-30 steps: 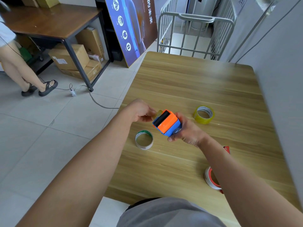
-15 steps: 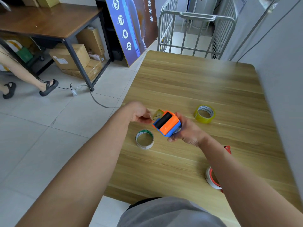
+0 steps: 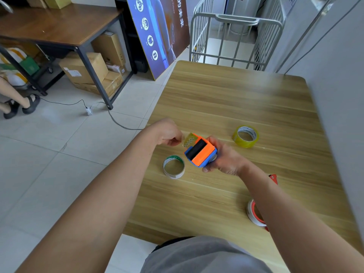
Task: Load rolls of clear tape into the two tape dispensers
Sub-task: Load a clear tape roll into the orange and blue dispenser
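My right hand [image 3: 224, 158] is wrapped around the orange and blue tape dispenser [image 3: 201, 152], and I hold it up above the table [image 3: 226, 99], close to the left edge. My fingers are curled tight on its blue side, and its black roller faces up at me. My left hand [image 3: 168, 132] is just beside it, with finger and thumb pressed together on the loose end of tape [image 3: 189, 139] that sticks out of the dispenser's top. That bit of tape looks yellowish and has small dots on it. I think it comes from a roll inside the dispenser, but my hand hides that part, so I cannot be sure. A white roll with a green rim [image 3: 174, 166] lies flat on the table near the left edge, just under my hands. A yellow tape roll [image 3: 245, 136] lies flat further in, past my right hand, about the middle of the table. The other dispenser, a red one [image 3: 256, 213], lies near the table's near edge on the right side, partly hidden behind my right arm, and a white roll shows in it
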The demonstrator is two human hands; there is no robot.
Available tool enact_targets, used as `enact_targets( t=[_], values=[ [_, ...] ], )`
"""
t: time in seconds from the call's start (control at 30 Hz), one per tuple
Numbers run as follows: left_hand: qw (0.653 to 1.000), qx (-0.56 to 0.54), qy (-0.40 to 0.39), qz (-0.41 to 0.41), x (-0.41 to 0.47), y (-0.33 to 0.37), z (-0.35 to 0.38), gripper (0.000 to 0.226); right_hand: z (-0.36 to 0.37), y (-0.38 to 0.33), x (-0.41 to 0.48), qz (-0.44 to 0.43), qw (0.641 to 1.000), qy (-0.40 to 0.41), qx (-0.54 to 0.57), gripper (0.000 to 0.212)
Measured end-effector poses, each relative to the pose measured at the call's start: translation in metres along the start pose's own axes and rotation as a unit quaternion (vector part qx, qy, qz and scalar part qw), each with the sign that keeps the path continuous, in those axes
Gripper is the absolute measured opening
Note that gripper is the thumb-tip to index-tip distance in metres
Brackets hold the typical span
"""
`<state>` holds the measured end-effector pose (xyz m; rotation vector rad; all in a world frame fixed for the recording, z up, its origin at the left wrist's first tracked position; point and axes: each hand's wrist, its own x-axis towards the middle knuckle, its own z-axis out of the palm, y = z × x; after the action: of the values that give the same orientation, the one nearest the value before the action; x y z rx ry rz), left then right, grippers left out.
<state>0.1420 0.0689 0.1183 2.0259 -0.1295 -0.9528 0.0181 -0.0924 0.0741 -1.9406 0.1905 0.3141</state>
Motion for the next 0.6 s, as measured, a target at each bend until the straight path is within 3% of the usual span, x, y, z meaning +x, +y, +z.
enact_targets(
  t=[0.13, 0.3, 0.37, 0.47, 0.6],
  values=[
    [0.999, -0.028, -0.003, 0.029, 0.001, -0.001, 0.000, 0.020, -0.001, 0.001, 0.002, 0.021, 1.000, -0.005, 0.006, 0.058],
    [0.996, -0.087, -0.017, 0.001, 0.002, -0.004, 0.001, 0.020, -0.002, 0.002, 0.000, 0.022, 1.000, -0.003, 0.007, 0.053],
    [0.999, -0.035, -0.014, -0.003, 0.003, -0.003, 0.003, 0.030, -0.001, 0.004, -0.001, 0.027, 1.000, -0.005, 0.000, 0.055],
    [1.000, 0.021, 0.012, 0.002, 0.003, -0.002, 0.008, 0.015, 0.000, 0.005, -0.002, 0.032, 0.999, -0.009, -0.012, 0.055],
    [0.995, 0.068, 0.045, 0.054, 0.003, 0.000, 0.011, 0.016, -0.003, 0.007, 0.001, 0.045, 0.999, -0.021, -0.013, 0.058]
  ],
)
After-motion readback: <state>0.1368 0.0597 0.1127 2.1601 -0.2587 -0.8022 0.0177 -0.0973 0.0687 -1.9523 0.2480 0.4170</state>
